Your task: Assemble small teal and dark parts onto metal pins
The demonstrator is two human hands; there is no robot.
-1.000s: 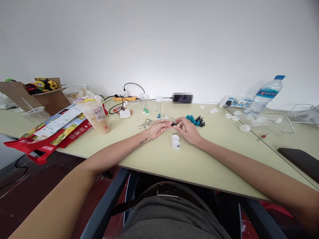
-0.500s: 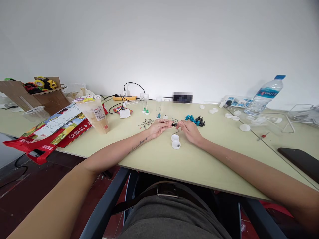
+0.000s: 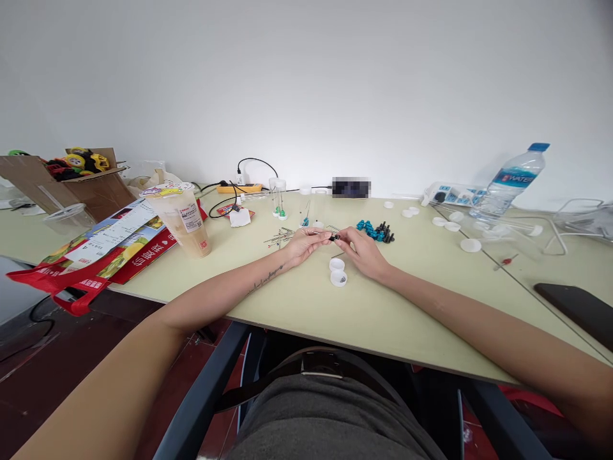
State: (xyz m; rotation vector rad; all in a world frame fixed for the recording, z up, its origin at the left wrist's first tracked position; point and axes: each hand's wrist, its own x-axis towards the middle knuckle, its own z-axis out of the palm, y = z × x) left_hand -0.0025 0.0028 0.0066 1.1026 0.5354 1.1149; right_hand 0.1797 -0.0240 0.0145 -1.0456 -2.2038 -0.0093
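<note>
Both hands meet at mid-counter (image 3: 383, 313), forearms resting on the pale green top. Left hand (image 3: 306, 244): grip pinched together on a small black piece (image 3: 334, 237), fingertips pointing right. Right hand (image 3: 364, 250): thumb and forefinger closed on the same black piece from the right side, so the piece sits between the two grips, held just above the counter. Its exact shape is too small to tell.

Just near of the hands: two small white caps (image 3: 338, 271), touching or nearly so; the nearer one has something dark inside. Just far-right of the right hand: a cluster of teal and black pieces (image 3: 374, 231). Far-left of the left hand: a scatter of thin metal pins (image 3: 280, 237), and beyond them clear tubes (image 3: 278, 197) standing upright.

Left side: iced drink cup (image 3: 181, 218) upright, beside a red printed bag (image 3: 90, 255) lying flat. Far right: water bottle (image 3: 508, 182), tilted. Near right edge: dark phone (image 3: 577, 306).
</note>
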